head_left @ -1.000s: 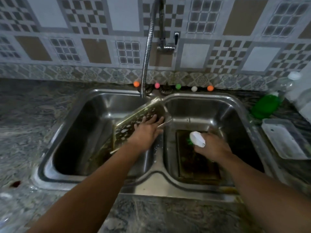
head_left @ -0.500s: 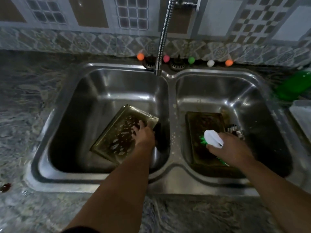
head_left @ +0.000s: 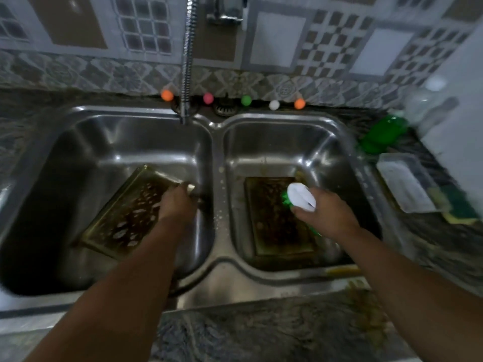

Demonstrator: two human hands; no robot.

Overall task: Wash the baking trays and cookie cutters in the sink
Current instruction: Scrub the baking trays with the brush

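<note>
A greasy baking tray [head_left: 128, 220] flecked with white suds lies tilted in the left basin of the steel double sink [head_left: 217, 259]. My left hand [head_left: 177, 205] grips its near right corner. A second dirty tray [head_left: 274, 223] lies flat in the right basin. Over its right edge, my right hand [head_left: 326, 215] holds a scrubbing brush [head_left: 300, 197] with a white handle and green bristles. No cookie cutters can be made out.
The flexible tap hose [head_left: 187, 61] hangs over the divider at the back. Small coloured balls [head_left: 245, 100] line the back ledge. On the right counter stand a green bottle [head_left: 384, 131], a clear plastic container [head_left: 405, 184] and a yellow-green sponge [head_left: 460, 205].
My left hand has lowered the sudsy tray from the divider down into the left basin. The right hand with the brush stays over the right tray. The camera has tilted down.
</note>
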